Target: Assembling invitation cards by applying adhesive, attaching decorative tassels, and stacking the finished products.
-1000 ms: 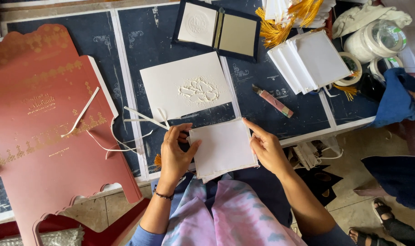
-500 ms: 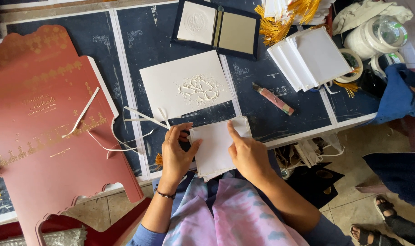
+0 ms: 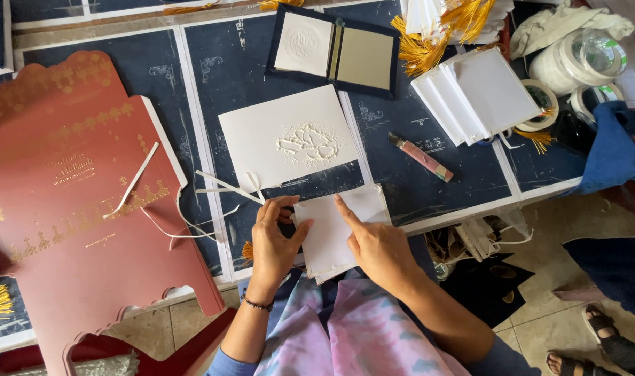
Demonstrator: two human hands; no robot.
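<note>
- The left hand pinches the left edge of a white card at the desk edge; the right hand presses flat on it, index finger extended.
- The card looks light, thin and easily creased, best held by its edges.
- Beyond the hands lie an embossed sheet and a pink cutter.

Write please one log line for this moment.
left hand: holds white card edge | right hand: index finger presses on card | embossed sheet: behind, on table

Bare forearms, blue sleeves at the elbows. A dark beaded bracelet circles the left wrist. Below the hands, pink-and-lilac tie-dye cloth.
</note>
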